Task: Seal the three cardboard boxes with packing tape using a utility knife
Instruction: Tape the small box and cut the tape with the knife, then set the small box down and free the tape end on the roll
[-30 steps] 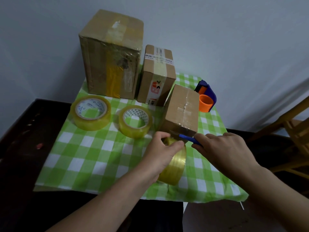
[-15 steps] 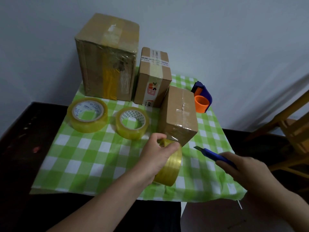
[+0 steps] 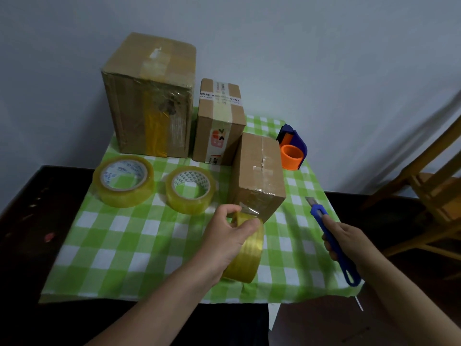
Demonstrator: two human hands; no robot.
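Head view looks down on your two hands over a green-and-white checked cloth [image 3: 119, 245] spread on a dark table [image 3: 30, 221]. Your left hand [image 3: 229, 236] is closed around a yellowish roll of clear packing tape [image 3: 247, 258] standing on edge, thumb and fingers pinching its top, and a strip of clear tape runs from it up onto the near face of the small plain cardboard box [image 3: 259, 176] right behind it. Your right hand [image 3: 349, 243] grips the blue utility knife [image 3: 331, 240] by its handle, blade tip pointing up and away toward the box yet well apart from it, with bare cloth between. Behind the small box and touching it stands a medium cardboard box with an orange logo [image 3: 219, 126], and just to its left the tall cardboard box with yellow tape bands [image 3: 149, 96], both up against the pale wall [image 3: 324, 58]. Two more yellowish tape rolls lie flat on the cloth: a wide one [image 3: 123, 181] at the left and a smaller one with a patterned core [image 3: 190, 189] beside it, near your left hand. A blue and orange tape dispenser [image 3: 293, 148] sits at the far right edge of the cloth. Open cloth lies in front of the flat rolls down to the near edge. Your knife hand hovers over the right near corner, where the cloth ends close by, and a yellow wooden chair [image 3: 429, 196] stands just beyond.
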